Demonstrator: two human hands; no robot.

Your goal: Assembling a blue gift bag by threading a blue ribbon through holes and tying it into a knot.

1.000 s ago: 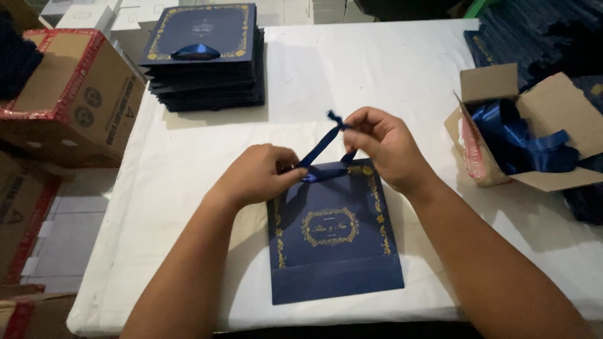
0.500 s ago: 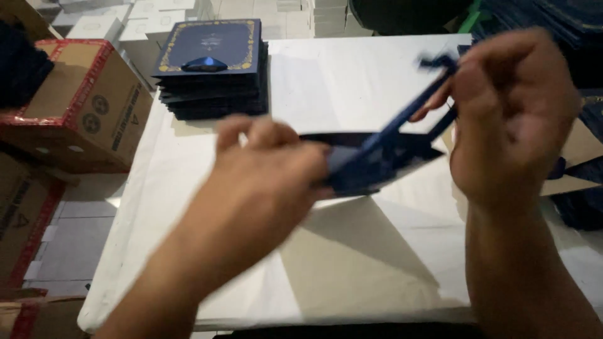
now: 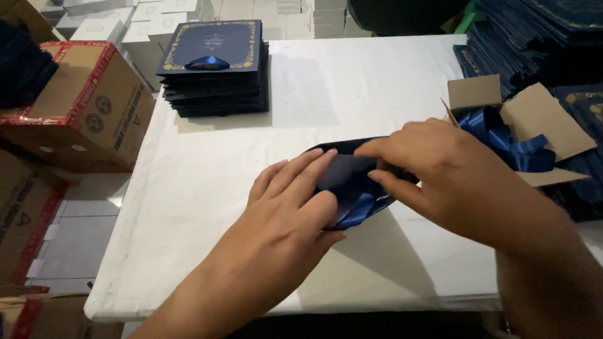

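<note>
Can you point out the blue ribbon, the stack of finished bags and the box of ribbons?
Ribbon [image 3: 359, 210], head view, its loop.
Stack [image 3: 213, 45], head view, top bag's face.
Box [image 3: 541, 116], head view, right flap.

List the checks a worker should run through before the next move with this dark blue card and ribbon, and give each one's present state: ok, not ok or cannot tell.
1. Left hand on the dark blue card: ok, fingers rest on it.
2. Right hand on the card: ok, fingertips press its top.
3. Blue ribbon fastened to the card: cannot tell, hands cover it.
4. Card flat on the white table: not ok, it is lifted and bowed.
5. Spare ribbons in the open cardboard box: ok, some show.
6. Stack of finished cards out of the way: ok, at the far edge.
</note>
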